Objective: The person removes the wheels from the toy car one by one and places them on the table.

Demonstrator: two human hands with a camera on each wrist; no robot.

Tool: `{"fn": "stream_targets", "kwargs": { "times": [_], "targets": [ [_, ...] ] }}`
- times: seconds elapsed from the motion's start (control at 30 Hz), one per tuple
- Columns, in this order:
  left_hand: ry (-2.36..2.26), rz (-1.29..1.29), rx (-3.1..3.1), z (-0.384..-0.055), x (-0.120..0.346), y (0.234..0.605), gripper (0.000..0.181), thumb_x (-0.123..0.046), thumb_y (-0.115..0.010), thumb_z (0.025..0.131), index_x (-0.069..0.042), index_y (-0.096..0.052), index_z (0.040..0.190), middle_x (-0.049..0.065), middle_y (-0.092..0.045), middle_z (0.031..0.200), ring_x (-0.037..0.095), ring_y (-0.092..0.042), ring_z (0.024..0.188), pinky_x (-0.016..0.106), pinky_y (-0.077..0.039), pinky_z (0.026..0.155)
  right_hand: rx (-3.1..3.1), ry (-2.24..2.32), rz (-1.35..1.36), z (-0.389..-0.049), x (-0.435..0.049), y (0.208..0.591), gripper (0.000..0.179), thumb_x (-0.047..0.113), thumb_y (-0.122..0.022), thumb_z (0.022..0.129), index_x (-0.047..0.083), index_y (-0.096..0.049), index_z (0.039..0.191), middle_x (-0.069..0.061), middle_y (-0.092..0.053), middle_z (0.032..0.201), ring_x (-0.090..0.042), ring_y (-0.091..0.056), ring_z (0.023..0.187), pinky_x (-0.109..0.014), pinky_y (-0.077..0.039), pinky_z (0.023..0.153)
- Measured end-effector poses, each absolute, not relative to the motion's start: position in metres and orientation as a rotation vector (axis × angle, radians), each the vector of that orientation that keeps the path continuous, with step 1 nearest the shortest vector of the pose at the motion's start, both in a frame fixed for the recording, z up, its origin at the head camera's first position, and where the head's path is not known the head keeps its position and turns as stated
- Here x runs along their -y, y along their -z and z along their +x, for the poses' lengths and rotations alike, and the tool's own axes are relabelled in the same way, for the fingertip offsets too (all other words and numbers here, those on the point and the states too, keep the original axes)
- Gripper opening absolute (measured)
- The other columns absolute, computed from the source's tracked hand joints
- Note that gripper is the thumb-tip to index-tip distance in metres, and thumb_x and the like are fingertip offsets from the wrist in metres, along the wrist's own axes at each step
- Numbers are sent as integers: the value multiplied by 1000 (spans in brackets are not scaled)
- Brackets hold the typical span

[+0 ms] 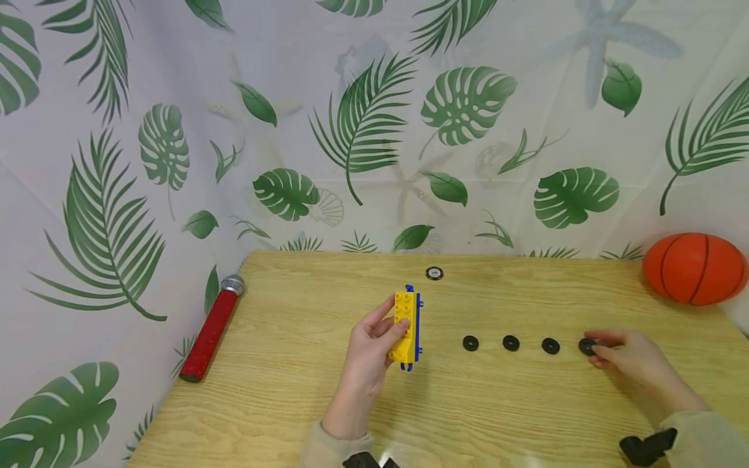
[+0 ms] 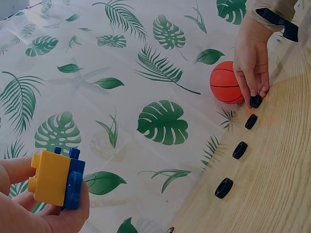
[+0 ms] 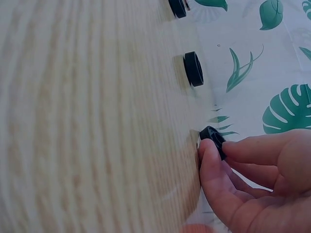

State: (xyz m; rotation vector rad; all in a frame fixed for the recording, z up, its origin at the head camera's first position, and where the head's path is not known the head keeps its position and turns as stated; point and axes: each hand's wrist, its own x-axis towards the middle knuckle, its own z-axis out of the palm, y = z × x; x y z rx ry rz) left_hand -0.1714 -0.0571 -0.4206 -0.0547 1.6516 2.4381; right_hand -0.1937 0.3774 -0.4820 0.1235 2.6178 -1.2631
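Observation:
My left hand (image 1: 374, 341) holds a yellow and blue toy-brick car body (image 1: 405, 325) above the table, thumb across its studded yellow side. Small blue pegs stick out along the blue side of the body. At the right, my right hand (image 1: 634, 357) pinches a black toy wheel (image 3: 214, 141) between thumb and fingers, low at the tabletop. Three more black wheels lie flat in a row to the left of it: a near one (image 1: 550, 346), a middle one (image 1: 511, 342) and one closest to the car body (image 1: 471, 343).
A red microphone (image 1: 213, 328) lies along the table's left edge. Toward the back sits a black-and-white poker chip (image 1: 434, 273). An orange toy basketball (image 1: 694, 268) rests at the back right corner. Behind the wooden table (image 1: 281, 338) hangs a leaf-patterned curtain (image 1: 374, 130).

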Motion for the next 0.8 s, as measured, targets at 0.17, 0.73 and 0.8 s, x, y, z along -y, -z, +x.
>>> {"fn": "stream_targets", "kwargs": {
  "times": [0.17, 0.73, 0.8],
  "targets": [
    [-2440, -54, -1649, -172, 57, 421, 54, -9, -65, 95, -13, -49, 146, 13, -66, 118, 14, -70, 93, 30, -60, 82, -2646, 1207, 130, -196, -377, 482, 41, -2, -51, 99, -24, -43, 132, -41, -57, 116, -4, -68, 73, -21, -59, 66],
    [-2432, -62, -1664, -173, 56, 424, 54, -11, -66, 95, -16, -50, 146, 11, -67, 117, 15, -70, 93, 30, -61, 81, -2780, 1049, 107, -186, -380, 472, 40, 7, -55, 98, -18, -52, 129, -16, -69, 95, -5, -65, 71, -20, -54, 62],
    [-2430, -64, -1665, -173, 56, 424, 53, -11, -66, 95, -16, -50, 145, 11, -68, 116, 15, -70, 91, 30, -61, 80, -2856, 988, 87, -184, -378, 467, 39, 11, -56, 98, -13, -55, 129, -13, -71, 94, -2, -64, 70, -18, -49, 62]
  ]
}}
